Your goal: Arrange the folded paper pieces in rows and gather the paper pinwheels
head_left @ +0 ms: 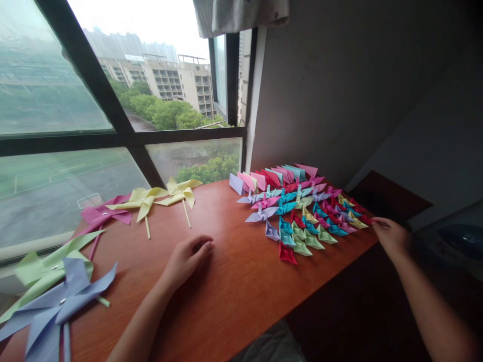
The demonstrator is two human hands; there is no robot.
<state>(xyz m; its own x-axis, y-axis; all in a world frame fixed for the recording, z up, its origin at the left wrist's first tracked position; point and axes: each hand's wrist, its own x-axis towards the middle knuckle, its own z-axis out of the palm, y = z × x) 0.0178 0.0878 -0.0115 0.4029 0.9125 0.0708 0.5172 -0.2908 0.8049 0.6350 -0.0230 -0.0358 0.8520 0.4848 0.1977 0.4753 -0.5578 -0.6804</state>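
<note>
My left hand (191, 257) rests on the brown tabletop with its fingers loosely curled and nothing visible in them. At the table's right edge, my right hand (389, 235) has its fingertips pinched at the tip of a red paper boat (365, 219), the last in its row. Rows of folded paper boats (313, 241) in green, blue, red, yellow and purple lie left of that hand. Behind them sit paper cranes (264, 201) in purple, pink and blue. Several folded paper planes (269, 177) stand in a line at the back.
Paper pinwheels on sticks line the window side: a purple one (62, 301), a green one (53, 266), a magenta one (105, 213) and yellow ones (142, 198). A dark-framed window (124, 136) borders the table (234, 301). A grey wall (320, 90) rises behind the planes.
</note>
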